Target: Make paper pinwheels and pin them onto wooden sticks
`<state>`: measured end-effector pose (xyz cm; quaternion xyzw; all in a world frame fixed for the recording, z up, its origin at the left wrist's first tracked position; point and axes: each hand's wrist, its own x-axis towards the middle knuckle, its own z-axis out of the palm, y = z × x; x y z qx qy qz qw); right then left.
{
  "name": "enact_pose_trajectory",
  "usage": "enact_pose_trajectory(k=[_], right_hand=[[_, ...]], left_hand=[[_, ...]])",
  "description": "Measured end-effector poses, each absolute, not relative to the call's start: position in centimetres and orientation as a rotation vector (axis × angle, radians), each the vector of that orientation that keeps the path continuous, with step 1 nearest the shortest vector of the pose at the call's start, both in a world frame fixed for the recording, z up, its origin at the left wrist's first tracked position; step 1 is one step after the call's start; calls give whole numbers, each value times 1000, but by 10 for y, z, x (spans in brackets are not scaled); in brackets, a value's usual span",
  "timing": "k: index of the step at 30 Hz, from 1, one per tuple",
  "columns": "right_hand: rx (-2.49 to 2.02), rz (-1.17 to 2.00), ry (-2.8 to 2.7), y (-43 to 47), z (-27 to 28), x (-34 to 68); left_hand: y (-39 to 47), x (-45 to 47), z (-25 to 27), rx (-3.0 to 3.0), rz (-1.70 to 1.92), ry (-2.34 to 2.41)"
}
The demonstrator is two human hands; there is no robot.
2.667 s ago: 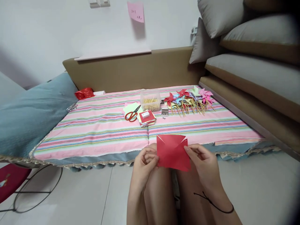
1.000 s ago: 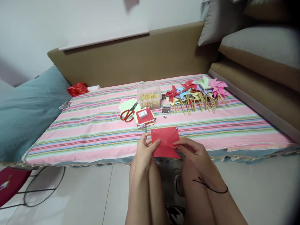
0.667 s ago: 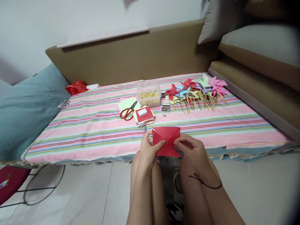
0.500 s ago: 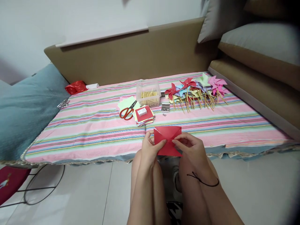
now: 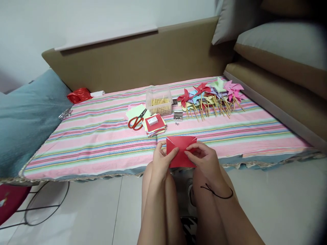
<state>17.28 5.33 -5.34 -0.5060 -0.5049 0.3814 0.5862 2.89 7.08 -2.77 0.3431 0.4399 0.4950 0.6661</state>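
A square sheet of red paper (image 5: 181, 160), with slits running in from its corners, is held above my knees. My left hand (image 5: 163, 158) grips its left side, thumb on the front and fingers behind. My right hand (image 5: 204, 157) pinches at the sheet's right half near the middle, thumb and forefinger close together; whether a small part sits between them I cannot make out. Beyond the sheet lie an open small box (image 5: 178, 115) of metal pieces and a few loose metal pieces (image 5: 177, 124) on the striped cloth.
On the striped cloth (image 5: 102, 143) are red-handled scissors (image 5: 136, 122), a stack of coloured paper squares (image 5: 155, 127) with a small box on top, a clear plastic box (image 5: 159, 102) of sticks, and several paper pinwheels (image 5: 212, 97) at right. A red bag (image 5: 79, 95) lies far left.
The view has shifted slightly. Both hands still hold the red paper, and my right thumb and forefinger have moved slightly on it.
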Motion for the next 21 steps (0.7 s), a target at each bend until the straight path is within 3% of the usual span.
enact_pose_trajectory(k=[6,16,21], right_hand=[[-1181,911,-1148,54,-53,172],[-1014,1270,-791,55,-48,166],[-1035,1255,-751,57,-49,166]], left_hand=[[72,30,-27,815,1125,1070],[73,36,-28,728,1244,1117],[72,36,-29,744,1223,1086]])
